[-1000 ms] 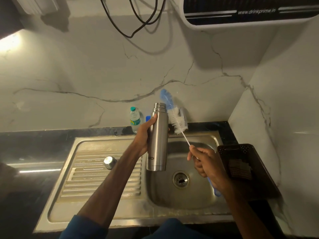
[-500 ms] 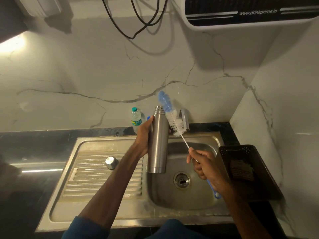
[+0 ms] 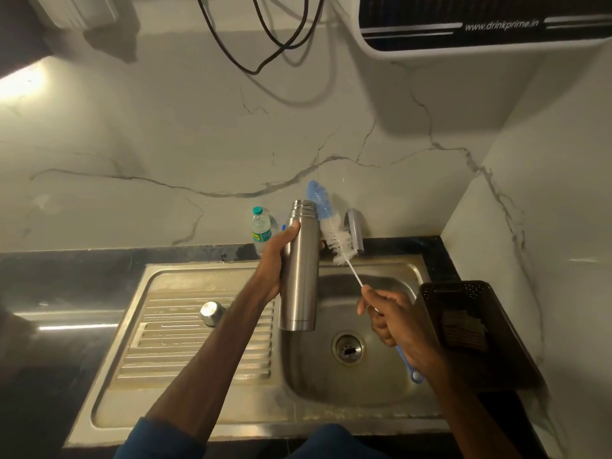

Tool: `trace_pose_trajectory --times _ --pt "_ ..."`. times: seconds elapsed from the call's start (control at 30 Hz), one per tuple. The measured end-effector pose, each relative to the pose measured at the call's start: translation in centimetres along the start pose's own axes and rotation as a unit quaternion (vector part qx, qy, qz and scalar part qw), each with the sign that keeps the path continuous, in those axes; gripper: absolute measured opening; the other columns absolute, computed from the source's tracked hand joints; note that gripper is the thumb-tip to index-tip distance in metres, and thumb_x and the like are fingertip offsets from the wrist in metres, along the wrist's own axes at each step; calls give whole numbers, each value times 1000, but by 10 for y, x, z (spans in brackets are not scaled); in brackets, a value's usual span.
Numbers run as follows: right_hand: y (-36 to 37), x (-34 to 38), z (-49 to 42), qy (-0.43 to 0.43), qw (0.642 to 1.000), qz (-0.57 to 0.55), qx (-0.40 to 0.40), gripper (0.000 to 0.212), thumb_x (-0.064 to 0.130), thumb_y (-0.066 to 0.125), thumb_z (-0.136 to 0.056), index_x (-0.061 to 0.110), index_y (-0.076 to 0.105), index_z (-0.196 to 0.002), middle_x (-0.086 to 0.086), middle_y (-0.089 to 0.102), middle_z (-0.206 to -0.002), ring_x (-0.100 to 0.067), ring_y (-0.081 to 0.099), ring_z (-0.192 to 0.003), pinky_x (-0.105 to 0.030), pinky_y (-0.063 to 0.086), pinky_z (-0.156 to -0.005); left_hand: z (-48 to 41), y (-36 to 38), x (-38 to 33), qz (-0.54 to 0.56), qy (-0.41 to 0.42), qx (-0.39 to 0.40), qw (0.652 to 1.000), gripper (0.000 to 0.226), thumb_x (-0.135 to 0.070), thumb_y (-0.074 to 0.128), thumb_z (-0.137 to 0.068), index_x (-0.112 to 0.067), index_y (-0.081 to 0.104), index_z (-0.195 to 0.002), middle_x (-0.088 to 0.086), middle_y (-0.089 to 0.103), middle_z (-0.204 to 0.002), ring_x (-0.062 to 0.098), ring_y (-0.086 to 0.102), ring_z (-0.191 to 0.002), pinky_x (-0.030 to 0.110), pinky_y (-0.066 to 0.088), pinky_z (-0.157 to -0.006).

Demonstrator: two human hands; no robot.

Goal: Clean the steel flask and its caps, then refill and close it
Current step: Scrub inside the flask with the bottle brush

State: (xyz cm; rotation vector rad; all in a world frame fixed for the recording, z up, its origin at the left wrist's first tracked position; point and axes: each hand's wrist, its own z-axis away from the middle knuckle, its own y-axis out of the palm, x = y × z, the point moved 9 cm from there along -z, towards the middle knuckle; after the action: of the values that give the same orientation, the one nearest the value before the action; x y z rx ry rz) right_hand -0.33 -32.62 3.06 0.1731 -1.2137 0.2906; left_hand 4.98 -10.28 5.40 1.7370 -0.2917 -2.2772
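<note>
Risk noted: the long white-and-blue bristled bottle brush (image 3: 337, 239) is sitting beside the open neck, at its 3 o'clock, not inside. A misjudged entry could flick water or knock the tall cylindrical brushed-steel flask (image 3: 299, 279) loose. The left hand (image 3: 276, 263) is wrapping the flask's upper body, holding it upright above the steel sink (image 3: 331, 387) basin's 10 o'clock edge. The right hand (image 3: 392, 318) is pinching the brush's thin stem, fingers curled.
</note>
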Motion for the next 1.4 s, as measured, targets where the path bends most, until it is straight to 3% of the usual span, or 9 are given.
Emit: trace_pose_trajectory --times 0.17,0.33,0.4,0.53,0.77,0.93,1.07,1.23,1.4 --pt "6 6 -11 9 1000 1 4 44 45 51 -105 16 68 -76 3 31 -54 -11 21 -44 -20 17 -42 -2 -1 -3 44 -3 0 999 57 -55 46 -103 -7 68 -124 24 71 -109 30 70 -84 38 60 -74" --pt "5 -6 -4 22 1000 1 13 44 45 52 -105 16 68 -76 4 29 -55 -11 20 -45 -20 17 -43 -5 -2 -7 15 -20 -1 1000 60 -62 41 -103 -10 67 -116 17 74 -96 25 71 -74 34 62 -66" --pt "4 0 -4 15 1000 0 10 44 44 51 -105 15 68 -77 3 30 -55 -11 20 -44 -21 15 -44 -4 -1 -3 -16 -29 -3 999 62 -66 41 -100 -12 62 -123 15 76 -94 23 72 -75 33 63 -67" --pt "1 17 -7 -10 1000 1 -7 43 44 51 -105 13 69 -81 3 32 -55 -12 23 -44 -25 17 -45 -4 9 0 -29 -9 33 999 77 -70 49 -95 -8 54 -140 26 71 -112 29 73 -84 38 63 -72" --pt "-1 -4 1 11 1000 18 6 43 44 51 -105 14 69 -80 2 32 -56 -12 21 -46 -26 15 -47 -7 0 -10 -28 12 22 999 70 -65 43 -100 -11 55 -142 25 72 -115 32 71 -93 40 63 -78" --pt "-3 19 -6 -17 1000 20 -6 42 39 50 -107 9 67 -82 3 33 -53 -12 23 -43 -19 18 -42 -6 1 -6 -28 2 31 999 76 -68 40 -100 -7 51 -143 27 72 -111 31 72 -85 38 62 -73" --pt "0 14 -5 -10 1000 16 9 43 40 50 -107 10 67 -80 2 31 -54 -12 22 -43 -21 15 -44 -7 0 -14 -24 7 25 999 80 -72 41 -97 -5 56 -137 24 72 -105 29 72 -80 38 63 -71" --pt "-5 -3 -1 16 999 0 32 44 40 52 -106 14 66 -73 2 29 -52 -10 20 -41 -20 13 -42 2 5 -28 -107 33 24 993 64 -65 35 -100 -11 62 -122 18 77 -93 25 74 -73 33 63 -66" --pt "-15 19 -14 -12 999 -5 30 46 40 50 -106 10 66 -74 2 30 -51 -10 23 -39 -18 17 -41 8 17 -29 -149 49 87 984 71 -61 46 -98 2 55 -129 35 69 -104 37 73 -79 39 63 -69"
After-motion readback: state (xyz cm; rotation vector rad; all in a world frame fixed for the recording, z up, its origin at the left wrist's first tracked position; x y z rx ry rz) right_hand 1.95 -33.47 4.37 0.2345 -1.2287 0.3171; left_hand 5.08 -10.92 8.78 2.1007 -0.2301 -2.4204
